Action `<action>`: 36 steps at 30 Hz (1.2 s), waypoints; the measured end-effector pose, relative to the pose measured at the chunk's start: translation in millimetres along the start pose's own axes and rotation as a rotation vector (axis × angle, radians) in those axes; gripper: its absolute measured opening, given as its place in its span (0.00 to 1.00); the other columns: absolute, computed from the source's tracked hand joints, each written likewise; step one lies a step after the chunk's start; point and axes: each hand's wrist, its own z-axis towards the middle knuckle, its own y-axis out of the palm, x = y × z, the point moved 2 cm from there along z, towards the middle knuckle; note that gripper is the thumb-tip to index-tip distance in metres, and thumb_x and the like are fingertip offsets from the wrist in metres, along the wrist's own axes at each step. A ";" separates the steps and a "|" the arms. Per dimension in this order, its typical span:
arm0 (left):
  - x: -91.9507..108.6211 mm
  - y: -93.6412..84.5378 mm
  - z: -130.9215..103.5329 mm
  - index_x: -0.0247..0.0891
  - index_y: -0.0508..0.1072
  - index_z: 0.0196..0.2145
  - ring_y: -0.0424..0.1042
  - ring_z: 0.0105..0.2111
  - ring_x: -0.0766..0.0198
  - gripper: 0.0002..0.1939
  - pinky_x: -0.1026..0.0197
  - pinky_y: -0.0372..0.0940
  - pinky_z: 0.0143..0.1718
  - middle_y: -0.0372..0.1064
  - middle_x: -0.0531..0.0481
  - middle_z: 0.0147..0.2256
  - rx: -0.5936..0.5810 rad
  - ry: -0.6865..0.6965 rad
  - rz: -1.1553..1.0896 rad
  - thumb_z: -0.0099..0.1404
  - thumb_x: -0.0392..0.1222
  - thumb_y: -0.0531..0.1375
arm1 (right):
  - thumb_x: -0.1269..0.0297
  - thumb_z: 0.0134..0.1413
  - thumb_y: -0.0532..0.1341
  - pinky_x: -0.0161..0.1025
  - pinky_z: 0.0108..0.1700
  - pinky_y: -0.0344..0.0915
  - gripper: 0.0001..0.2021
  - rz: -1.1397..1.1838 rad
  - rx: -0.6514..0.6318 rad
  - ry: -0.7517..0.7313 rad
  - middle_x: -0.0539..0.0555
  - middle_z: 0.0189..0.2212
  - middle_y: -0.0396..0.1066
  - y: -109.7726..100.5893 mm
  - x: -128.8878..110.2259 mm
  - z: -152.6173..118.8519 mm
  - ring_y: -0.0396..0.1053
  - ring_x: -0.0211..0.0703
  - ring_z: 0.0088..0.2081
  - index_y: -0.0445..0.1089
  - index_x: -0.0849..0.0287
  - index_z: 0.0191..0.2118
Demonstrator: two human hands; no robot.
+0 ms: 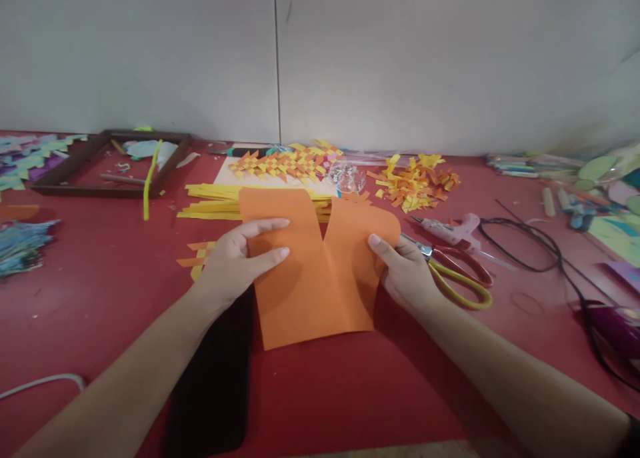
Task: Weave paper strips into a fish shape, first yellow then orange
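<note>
An orange paper sheet [320, 271] is held above the red table [100, 291], split from its top edge down the middle into two flaps. My left hand [240, 258] grips the left flap, fingers laid across its front. My right hand [405, 268] pinches the right flap's edge. Just right of that hand lie scissors [457, 271] with yellow and red handles, flat on the table. A black flat object [215, 371] lies under my left forearm.
Yellow paper strips [215, 201] and a woven orange-yellow mat [285, 161] lie behind the sheet, with paper scraps [415, 178]. A pink glue gun [450, 228] and black cable [545, 251] sit at right. A brown frame [100, 165] is far left. A wall closes the back.
</note>
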 end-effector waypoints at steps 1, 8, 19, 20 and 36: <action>0.4 0.4 -0.2 0.43 0.73 0.52 0.67 0.56 0.51 0.25 0.51 0.65 0.55 0.69 0.45 0.56 -0.033 -0.011 -0.025 0.55 0.44 0.68 | 0.56 0.42 0.72 0.47 0.46 0.73 0.10 0.019 0.017 -0.007 0.49 0.38 0.80 0.7 -0.7 0.3 0.77 0.50 0.41 0.77 0.49 0.34; -1.7 0.2 0.6 0.46 0.75 0.51 0.70 0.54 0.53 0.22 0.54 0.68 0.53 0.71 0.48 0.54 -0.025 0.005 -0.032 0.57 0.45 0.67 | 0.56 0.41 0.73 0.47 0.41 0.75 0.13 0.050 0.123 0.043 0.51 0.38 0.80 2.2 -8.1 -6.0 0.78 0.52 0.39 0.76 0.52 0.35; 0.9 -2.2 -0.2 0.44 0.81 0.40 0.73 0.48 0.54 0.14 0.51 0.65 0.55 0.78 0.47 0.44 0.064 0.056 0.090 0.55 0.48 0.69 | 0.62 0.40 0.74 0.45 0.44 0.74 0.12 0.029 0.005 0.071 0.53 0.40 0.80 2.6 -3.2 -5.2 0.77 0.51 0.41 0.78 0.54 0.35; 1.1 -2.5 0.1 0.43 0.81 0.40 0.73 0.48 0.54 0.14 0.51 0.65 0.55 0.78 0.47 0.44 0.075 0.061 0.088 0.55 0.48 0.69 | 0.61 0.40 0.74 0.46 0.44 0.74 0.12 0.033 0.014 0.070 0.53 0.39 0.80 2.4 -3.3 -4.5 0.77 0.52 0.40 0.78 0.55 0.35; 3.2 -3.4 -2.4 0.45 0.82 0.36 0.77 0.41 0.58 0.09 0.60 0.71 0.44 0.80 0.50 0.39 0.018 0.028 0.153 0.58 0.47 0.67 | 0.62 0.38 0.74 0.47 0.46 0.74 0.13 0.046 0.006 0.072 0.53 0.40 0.80 0.6 -4.6 -1.8 0.77 0.51 0.41 0.78 0.54 0.34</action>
